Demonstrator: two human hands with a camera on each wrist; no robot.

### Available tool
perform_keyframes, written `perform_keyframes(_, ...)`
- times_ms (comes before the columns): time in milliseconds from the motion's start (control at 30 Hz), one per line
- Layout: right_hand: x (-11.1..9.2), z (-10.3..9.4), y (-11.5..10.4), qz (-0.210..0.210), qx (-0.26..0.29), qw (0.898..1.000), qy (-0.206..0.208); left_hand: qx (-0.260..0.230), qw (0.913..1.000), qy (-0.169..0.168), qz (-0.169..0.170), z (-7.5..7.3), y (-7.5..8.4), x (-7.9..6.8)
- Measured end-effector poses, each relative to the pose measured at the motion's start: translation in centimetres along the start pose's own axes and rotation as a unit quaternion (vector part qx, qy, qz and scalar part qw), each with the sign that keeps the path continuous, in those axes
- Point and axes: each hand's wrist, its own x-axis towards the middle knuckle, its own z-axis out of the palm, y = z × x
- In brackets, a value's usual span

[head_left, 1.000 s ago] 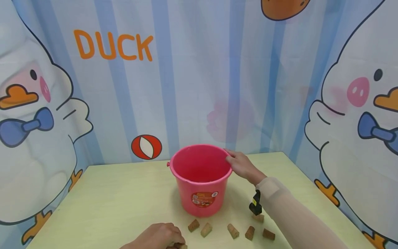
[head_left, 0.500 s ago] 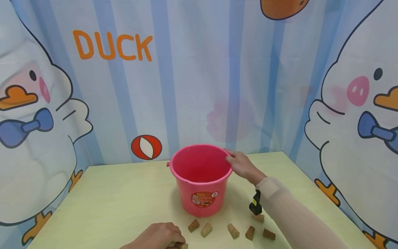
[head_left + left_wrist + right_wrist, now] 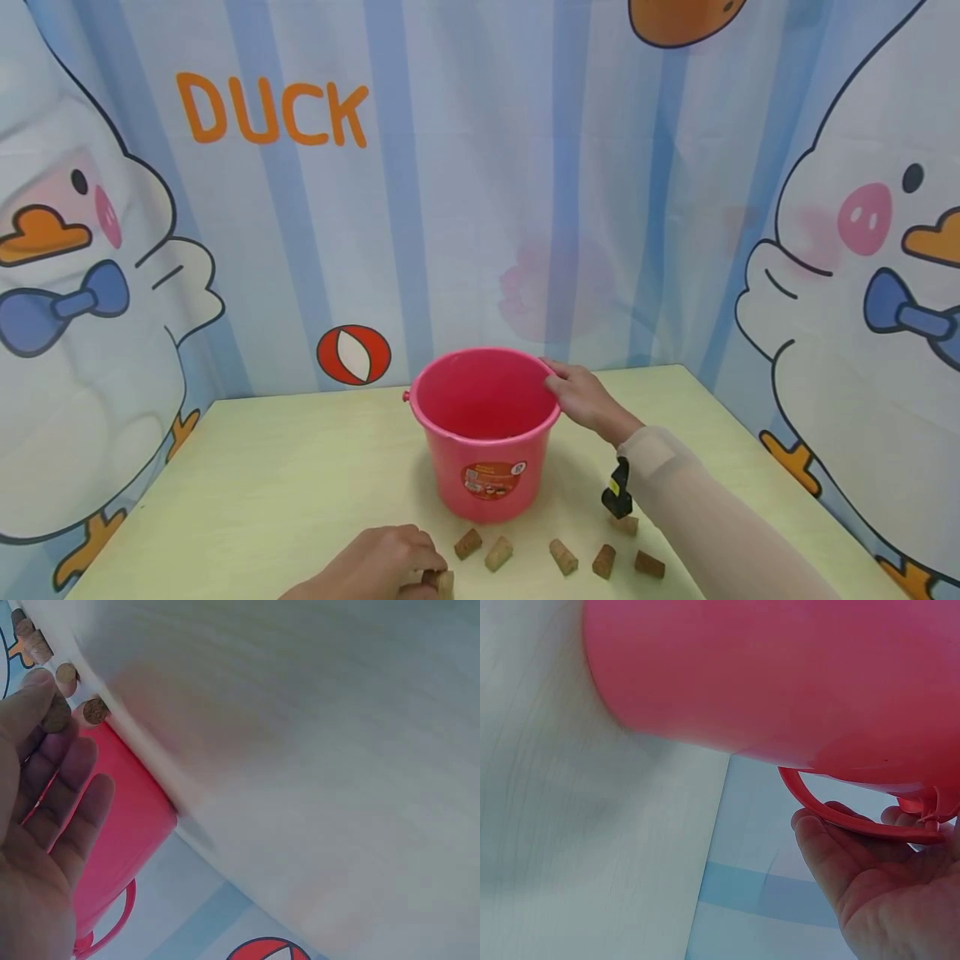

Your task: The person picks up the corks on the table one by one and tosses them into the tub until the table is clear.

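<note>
My left hand (image 3: 382, 562) pinches a cork (image 3: 446, 583) between thumb and fingers, low at the front of the table. In the left wrist view that cork (image 3: 56, 714) shows its round end near the thumb tip. My right hand (image 3: 588, 400) holds the right rim of a pink bucket (image 3: 487, 475), which stands upright. From the right wrist, the fingers of this hand (image 3: 900, 900) are seen curled at the bucket's red handle (image 3: 832, 815). The bucket's floor is mostly hidden by its front wall.
Several loose corks lie in front of the bucket, among them a dark cork (image 3: 468, 544), a pale cork (image 3: 498, 553) and a brown cork (image 3: 649, 564). One cork (image 3: 624, 525) is partly behind the right forearm. A duck-print curtain (image 3: 480, 208) hangs around the pale table (image 3: 300, 467).
The left hand has risen slightly, and more of the cork in its fingers shows, now tilted more upright. The right hand and the bucket have not moved.
</note>
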Motion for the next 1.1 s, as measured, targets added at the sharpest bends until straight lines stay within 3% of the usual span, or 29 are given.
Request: perform_keyframes(1100, -0.1, -0.1, 0.0, -0.009, -0.008, 1.0, -0.004, 0.033, 0.9917, 0.108, 0.062, -2.7, 1.4, 0.4)
